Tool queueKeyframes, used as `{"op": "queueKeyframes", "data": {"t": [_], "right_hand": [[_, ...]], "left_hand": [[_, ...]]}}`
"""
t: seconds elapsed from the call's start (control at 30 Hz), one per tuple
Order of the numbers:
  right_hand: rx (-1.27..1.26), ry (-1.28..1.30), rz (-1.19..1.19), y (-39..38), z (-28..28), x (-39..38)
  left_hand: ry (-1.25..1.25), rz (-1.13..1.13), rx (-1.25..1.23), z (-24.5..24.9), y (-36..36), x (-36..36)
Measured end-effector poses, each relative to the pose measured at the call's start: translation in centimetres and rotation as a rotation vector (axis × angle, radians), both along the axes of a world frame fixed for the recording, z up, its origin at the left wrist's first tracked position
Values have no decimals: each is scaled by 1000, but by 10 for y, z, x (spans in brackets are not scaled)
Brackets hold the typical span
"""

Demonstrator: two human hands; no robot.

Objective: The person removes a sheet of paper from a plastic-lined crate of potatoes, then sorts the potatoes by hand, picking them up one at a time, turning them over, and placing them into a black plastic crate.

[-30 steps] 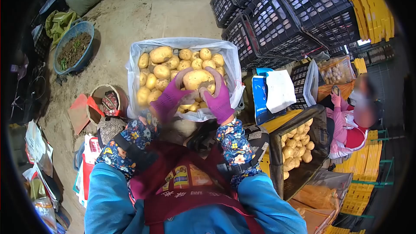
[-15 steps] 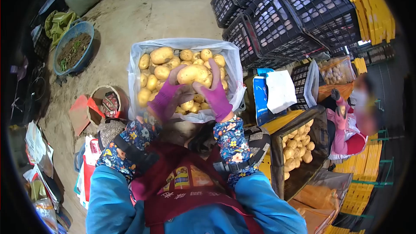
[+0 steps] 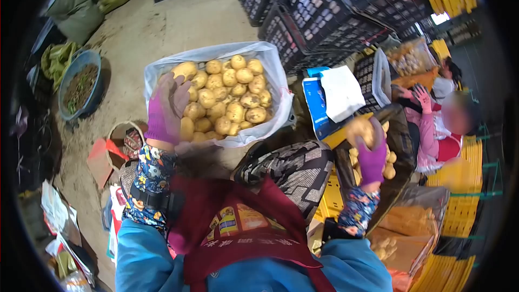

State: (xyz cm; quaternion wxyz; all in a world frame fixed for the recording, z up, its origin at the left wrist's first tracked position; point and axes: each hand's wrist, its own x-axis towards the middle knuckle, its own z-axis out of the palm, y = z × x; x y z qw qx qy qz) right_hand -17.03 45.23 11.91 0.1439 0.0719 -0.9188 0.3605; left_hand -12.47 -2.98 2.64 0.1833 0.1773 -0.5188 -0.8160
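My right hand (image 3: 371, 154), in a purple glove, grips a large potato (image 3: 360, 132) above the dark-walled bin (image 3: 397, 146) at my right; motion blurs the potato somewhat. More potatoes (image 3: 389, 171) lie in that bin below the hand. At the left side of a crate lined with white plastic (image 3: 277, 73), my left hand (image 3: 168, 103) rests with its gloved fingers stretched out against the potatoes. A larger potato (image 3: 185, 70) lies just beyond those fingertips. Many yellow potatoes (image 3: 235, 111), some with brown dirt marks, fill the lined crate.
Stacked black crates (image 3: 319, 16) stand at the back right. A blue package with white paper (image 3: 341, 94) lies between crate and bin. At left are a blue basin of soil (image 3: 97, 89) and a red-and-tan bucket (image 3: 114, 151). A co-worker in pink (image 3: 430, 130) sits at far right.
Both hands were together over the lined crate, holding a large potato. Now they are apart: the right has swung over the bin with a potato, the left has moved to the crate's left side.
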Motion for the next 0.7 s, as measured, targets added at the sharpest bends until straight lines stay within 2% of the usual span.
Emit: {"op": "queueKeyframes", "data": {"t": [0.03, 0.07, 0.1, 0.17, 0.23, 0.27, 0.3, 0.33, 0.37, 0.43, 0.47, 0.53, 0.6, 0.63, 0.67, 0.7], "right_hand": [[202, 33, -37, 42, -11, 0], [496, -3, -126, 66, -18, 5], [516, -196, -257, 57, -12, 4], [357, 79, -24, 4, -23, -14], [122, -78, 171, -91, -24, -30], [-76, -245, 314, -140, -33, -37], [-191, -382, 493, -166, -84, -63], [-74, -366, 554, -220, -96, -65], [-30, -423, 624, -264, -93, -60], [272, -355, 653, -331, -155, -72], [407, -414, 647, -350, -183, -80], [676, -518, 624, -374, -230, -95], [249, -587, 740, -357, -250, -109], [38, -616, 790, -350, -233, -110], [-444, -1018, 687, -342, -215, -108], [-571, -913, 710, -339, -196, -100]], "left_hand": [[-3, 48, 284, 17, 1, 2], [10, 58, 272, 20, -1, 5], [29, 73, 286, 18, -4, 7], [68, 98, 305, 14, -12, 11], [67, 170, 325, 22, -15, 12], [66, 208, 336, 24, -18, 13], [86, 219, 44, 13, -23, 13], [100, 226, -246, -7, -28, 13], [95, 213, -288, -13, -33, 13], [87, 189, -372, -27, -44, 13], [112, 188, -334, -27, -42, 11], [179, 212, 151, -15, -31, 7], [88, 198, 308, 7, -23, 8], [46, 190, 390, 11, -21, 8], [32, 182, 405, 6, -20, 7], [26, 169, 414, -1, -16, 7]]}}
